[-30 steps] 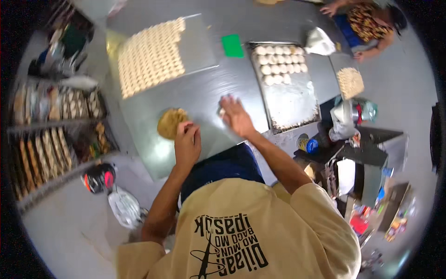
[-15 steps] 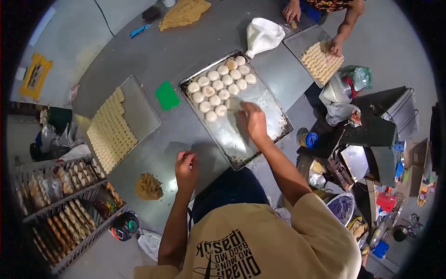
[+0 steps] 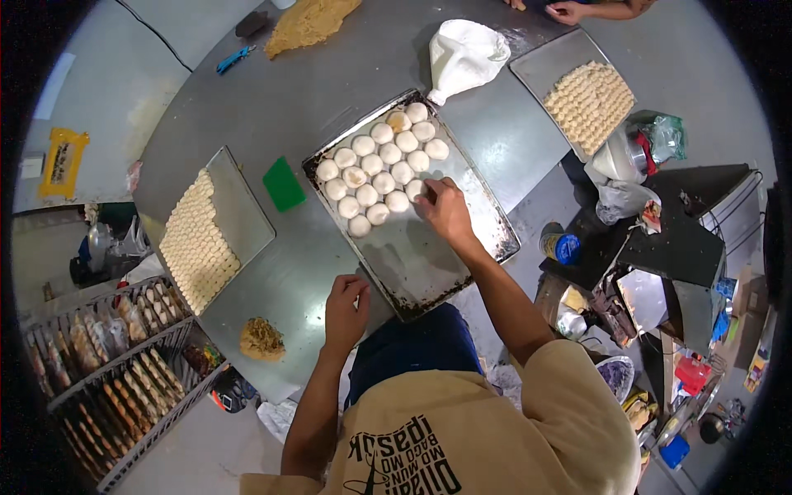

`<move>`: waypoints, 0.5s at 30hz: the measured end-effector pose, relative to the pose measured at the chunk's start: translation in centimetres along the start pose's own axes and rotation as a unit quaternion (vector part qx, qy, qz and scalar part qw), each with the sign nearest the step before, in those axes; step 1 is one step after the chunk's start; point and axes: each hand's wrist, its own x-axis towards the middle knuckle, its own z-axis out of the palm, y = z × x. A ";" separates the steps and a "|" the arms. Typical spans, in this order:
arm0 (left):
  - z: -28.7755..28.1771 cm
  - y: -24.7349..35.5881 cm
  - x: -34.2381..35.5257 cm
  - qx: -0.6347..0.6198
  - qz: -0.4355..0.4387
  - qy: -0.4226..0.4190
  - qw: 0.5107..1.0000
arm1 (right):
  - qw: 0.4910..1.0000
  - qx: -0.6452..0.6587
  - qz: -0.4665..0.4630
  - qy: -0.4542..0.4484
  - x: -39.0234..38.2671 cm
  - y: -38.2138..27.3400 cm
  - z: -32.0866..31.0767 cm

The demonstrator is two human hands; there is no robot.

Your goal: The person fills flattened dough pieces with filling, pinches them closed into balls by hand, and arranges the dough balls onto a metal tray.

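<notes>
A dark-edged metal baking tray point(image 3: 429, 268) lies on the table in front of me, with rows of round white dough balls point(image 3: 372, 164) over its far left part. My right hand point(image 3: 446, 211) reaches over the tray, its fingertips closed on a dough ball point(image 3: 414, 190) at the right end of the nearest row. A few balls carry brownish patches on top. My left hand point(image 3: 346, 312) hovers by the tray's near left edge, fingers curled in. Its palm is hidden, so whether anything is inside does not show.
Sheets of small dough pieces stand left point(image 3: 198, 243) and right point(image 3: 590, 99). Around the table are a green scraper point(image 3: 285, 183), a crumbly brown mound point(image 3: 262, 339), a white jug-like container point(image 3: 466, 56) and a tan dough mass point(image 3: 313, 25). Another person's hand point(image 3: 565, 11) shows at the far edge.
My right hand's fingers have come onto the dough ball at the row's end. My left hand has curled in more. The other person's hand has left the right-hand sheet. The view has shifted slightly.
</notes>
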 end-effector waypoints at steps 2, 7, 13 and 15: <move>-0.2 -0.5 0.1 0.005 0.015 0.006 1.000 | 1.000 0.009 -0.005 -0.003 0.6 -0.1 0.3; -2.7 -3.0 -3.5 -0.007 -0.040 0.026 0.999 | 0.997 -0.065 0.026 -0.006 0.1 -2.5 1.4; -5.6 -7.1 -7.7 -0.021 -0.068 0.012 0.997 | 0.990 -0.008 -0.135 -0.049 -1.3 -11.7 9.6; -7.6 -8.7 -9.4 -0.022 -0.059 0.021 0.998 | 0.975 -0.022 -0.183 -0.122 -1.5 -16.1 15.3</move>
